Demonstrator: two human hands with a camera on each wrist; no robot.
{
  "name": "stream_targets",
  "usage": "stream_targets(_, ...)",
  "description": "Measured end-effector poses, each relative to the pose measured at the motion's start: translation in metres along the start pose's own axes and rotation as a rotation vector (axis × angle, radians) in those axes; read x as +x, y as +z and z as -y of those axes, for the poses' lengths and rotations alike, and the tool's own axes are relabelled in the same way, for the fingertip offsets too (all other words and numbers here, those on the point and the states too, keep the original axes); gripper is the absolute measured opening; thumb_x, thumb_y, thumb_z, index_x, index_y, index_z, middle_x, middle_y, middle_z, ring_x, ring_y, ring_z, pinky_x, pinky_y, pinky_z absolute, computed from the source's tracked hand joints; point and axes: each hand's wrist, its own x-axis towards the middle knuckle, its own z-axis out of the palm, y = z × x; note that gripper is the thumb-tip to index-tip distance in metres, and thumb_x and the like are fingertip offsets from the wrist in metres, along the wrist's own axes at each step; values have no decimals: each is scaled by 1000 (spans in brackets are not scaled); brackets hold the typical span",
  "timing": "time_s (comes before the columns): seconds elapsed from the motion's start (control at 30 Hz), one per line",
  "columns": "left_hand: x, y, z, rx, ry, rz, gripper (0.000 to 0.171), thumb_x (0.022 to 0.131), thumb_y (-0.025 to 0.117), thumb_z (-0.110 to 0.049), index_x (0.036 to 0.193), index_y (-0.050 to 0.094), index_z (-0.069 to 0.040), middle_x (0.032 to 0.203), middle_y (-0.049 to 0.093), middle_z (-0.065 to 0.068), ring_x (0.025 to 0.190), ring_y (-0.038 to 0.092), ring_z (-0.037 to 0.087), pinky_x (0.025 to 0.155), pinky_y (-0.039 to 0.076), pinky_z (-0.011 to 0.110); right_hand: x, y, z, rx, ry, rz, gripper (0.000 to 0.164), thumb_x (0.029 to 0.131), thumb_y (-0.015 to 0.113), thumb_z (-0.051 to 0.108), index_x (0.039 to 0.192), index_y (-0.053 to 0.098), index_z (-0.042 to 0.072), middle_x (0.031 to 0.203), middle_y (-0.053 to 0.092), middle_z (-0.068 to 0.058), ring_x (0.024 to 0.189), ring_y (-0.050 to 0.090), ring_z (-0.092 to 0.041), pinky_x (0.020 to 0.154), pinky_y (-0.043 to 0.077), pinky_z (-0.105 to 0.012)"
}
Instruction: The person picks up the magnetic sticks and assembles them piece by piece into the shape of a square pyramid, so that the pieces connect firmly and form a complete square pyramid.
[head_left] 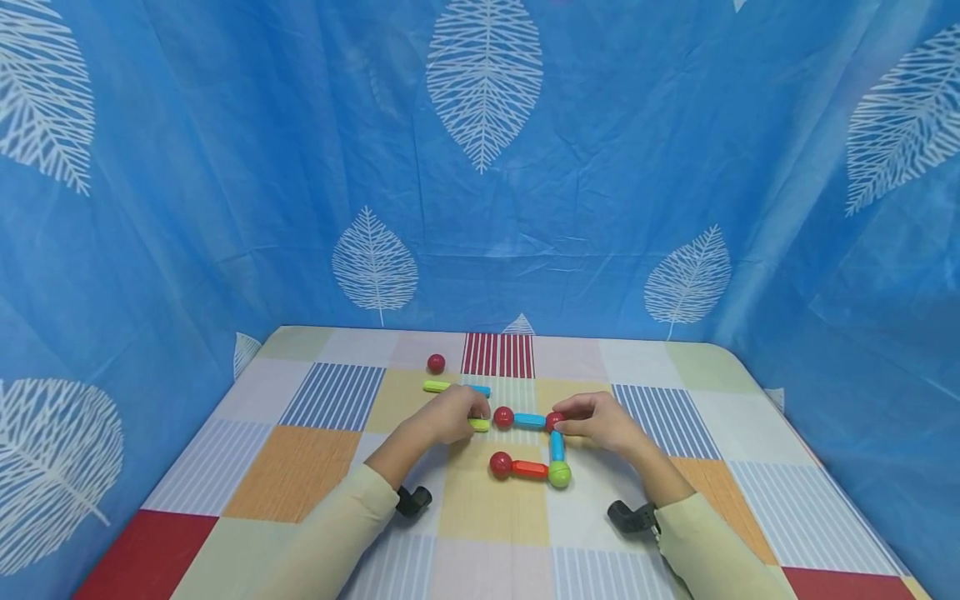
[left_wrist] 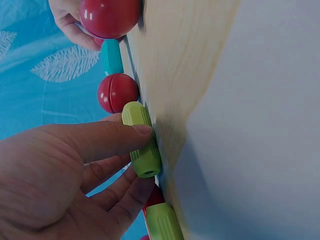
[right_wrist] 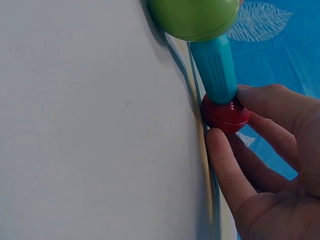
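My left hand (head_left: 450,415) pinches a yellow-green ribbed rod (left_wrist: 141,145) between thumb and fingers. The rod's far end is at or very near a red ball (left_wrist: 118,93); whether they touch I cannot tell. From that ball a blue rod (head_left: 529,421) runs right to a second red ball (right_wrist: 225,119), which my right hand (head_left: 600,419) grips with thumb and fingertips. Another blue rod (right_wrist: 215,70) joins this ball to a green ball (head_left: 559,474) nearer me. A red rod (head_left: 530,470) leads left from there to a third red ball (head_left: 501,465).
Beyond my left hand lie a loose red ball (head_left: 436,363), another yellow-green rod (head_left: 437,387) and a blue rod (head_left: 480,391), partly hidden. A patchwork cloth covers the table (head_left: 495,517). Blue leaf-print curtains (head_left: 525,208) enclose the back and sides.
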Motion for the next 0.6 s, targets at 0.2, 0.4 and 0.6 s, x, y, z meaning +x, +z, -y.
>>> stream_targets(0.2, 0, 1, 3, -9, 41, -9, 28, 84, 77, 2, 108, 76, -12, 101, 73, 3, 94, 64, 16, 92, 59, 35, 0, 0, -1, -1, 2, -4, 31, 88, 81, 17, 116, 76, 5, 112, 76, -12, 99, 67, -18, 81, 57, -29)
stream_targets(0.4, -2, 3, 8, -93, 56, -18, 27, 86, 79, -5, 109, 76, -19, 98, 70, 0, 90, 62, 16, 84, 58, 32, 2, -1, -2, 2, 4, -2, 31, 87, 81, 15, 116, 76, 5, 111, 77, -11, 98, 68, -17, 81, 57, -26)
stream_targets(0.6, -10, 1, 10, -250, 72, 0, 30, 89, 77, -8, 117, 77, -20, 108, 73, 4, 94, 67, 17, 79, 59, 31, 2, 0, -2, 2, 17, 1, 29, 88, 80, 16, 116, 76, 7, 111, 76, -9, 98, 67, -18, 80, 57, -26)
